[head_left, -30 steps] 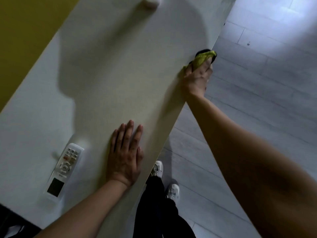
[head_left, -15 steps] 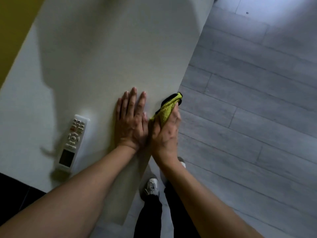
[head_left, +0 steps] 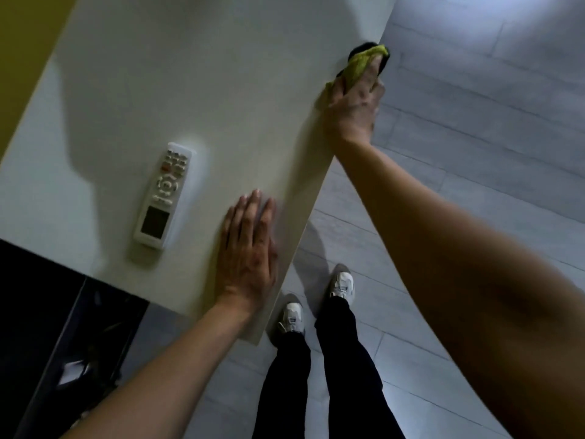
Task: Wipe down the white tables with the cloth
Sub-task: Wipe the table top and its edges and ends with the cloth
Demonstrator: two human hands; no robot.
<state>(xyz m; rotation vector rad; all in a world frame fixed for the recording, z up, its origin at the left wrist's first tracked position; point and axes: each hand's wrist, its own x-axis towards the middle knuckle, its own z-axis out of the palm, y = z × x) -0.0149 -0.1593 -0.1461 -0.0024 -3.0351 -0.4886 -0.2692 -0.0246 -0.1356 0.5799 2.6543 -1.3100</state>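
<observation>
The white table fills the upper left of the view, with its right edge running diagonally down towards me. My right hand is stretched out along that edge and grips a yellow-green cloth with a dark underside, pressing it over the rim. My left hand lies flat on the tabletop near the near corner, fingers together and straight, holding nothing.
A white remote control lies on the table left of my left hand. Grey plank floor spreads to the right. My legs and white shoes stand below the table corner. A dark object sits at lower left.
My right hand has slid the cloth away along the table edge, from beside my left hand out to arm's length. My left hand stays flat on the table.
</observation>
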